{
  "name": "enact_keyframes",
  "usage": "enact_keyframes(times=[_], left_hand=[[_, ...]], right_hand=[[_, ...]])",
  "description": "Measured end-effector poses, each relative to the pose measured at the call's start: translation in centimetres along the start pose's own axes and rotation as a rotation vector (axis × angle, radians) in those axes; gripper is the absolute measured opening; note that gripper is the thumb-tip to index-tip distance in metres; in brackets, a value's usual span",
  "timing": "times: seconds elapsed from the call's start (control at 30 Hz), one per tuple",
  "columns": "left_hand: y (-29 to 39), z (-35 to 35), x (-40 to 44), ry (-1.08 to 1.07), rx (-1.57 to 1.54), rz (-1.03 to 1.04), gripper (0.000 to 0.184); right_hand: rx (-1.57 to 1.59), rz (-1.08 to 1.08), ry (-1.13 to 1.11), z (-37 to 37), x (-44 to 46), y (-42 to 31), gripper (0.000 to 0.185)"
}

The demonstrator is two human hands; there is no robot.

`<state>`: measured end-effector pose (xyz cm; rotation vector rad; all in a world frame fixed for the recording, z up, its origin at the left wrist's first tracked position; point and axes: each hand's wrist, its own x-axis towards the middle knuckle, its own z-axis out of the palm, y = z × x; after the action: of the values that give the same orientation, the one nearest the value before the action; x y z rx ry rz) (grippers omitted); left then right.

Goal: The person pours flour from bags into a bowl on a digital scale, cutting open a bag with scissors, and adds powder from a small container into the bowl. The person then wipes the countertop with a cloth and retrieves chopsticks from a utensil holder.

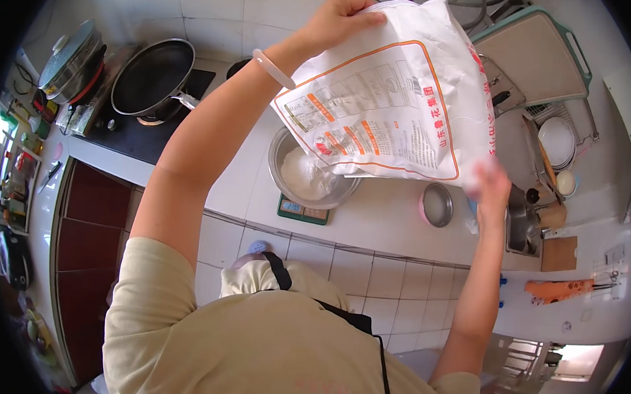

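A large white printed bag point(377, 100) is held tilted over the counter, with its lower left end above a metal bowl point(278, 156). My left hand point(335, 23) grips the bag's upper left edge. Fingers of my right hand point(491, 183) close on its lower right corner. White powder point(304, 176) lies in the bowl, which rests on a green kitchen scale point(303, 210) with a lit display. The bag covers the bowl's upper right part, and its opening cannot be made out.
Right of the metal bowl stands a small pink-rimmed bowl point(437, 205). A black pan point(152, 78) sits on the stove at left, beside a lidded pot point(71, 59). At right are a sink point(522, 226), white plates point(557, 142) and a cutting board point(533, 55).
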<state>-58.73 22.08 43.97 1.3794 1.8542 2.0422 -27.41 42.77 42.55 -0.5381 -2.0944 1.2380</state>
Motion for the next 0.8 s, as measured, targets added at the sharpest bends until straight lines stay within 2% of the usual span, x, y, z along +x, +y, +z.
enact_keyframes(times=[0.17, 0.37, 0.43, 0.6, 0.67, 0.8], left_hand=[[-1.9, -3.5, -0.7, 0.017, -0.122, -0.075, 0.026], [-2.6, -5.6, -1.4, 0.128, -0.242, -0.060, 0.024], [-2.3, -5.8, -1.3, 0.150, -0.231, -0.065, 0.024], [-1.4, -6.2, -1.1, 0.180, -0.227, -0.053, 0.024], [-1.0, -6.1, -1.0, 0.194, -0.213, -0.079, 0.024], [-0.4, -6.2, -1.0, 0.198, -0.209, -0.063, 0.025]], right_hand=[[-0.067, -0.036, -0.078, 1.9, 2.0, -2.8, 0.023], [-0.035, -0.015, -0.172, 3.5, 4.9, -5.1, 0.024], [-0.075, 0.017, -0.255, 3.2, 5.6, -6.3, 0.029], [-0.047, 0.064, -0.302, 1.9, 6.5, -7.2, 0.026], [0.015, 0.063, -0.406, 1.4, 6.4, -7.3, 0.025], [0.075, 0.038, -0.372, 2.3, 5.6, -8.0, 0.027]])
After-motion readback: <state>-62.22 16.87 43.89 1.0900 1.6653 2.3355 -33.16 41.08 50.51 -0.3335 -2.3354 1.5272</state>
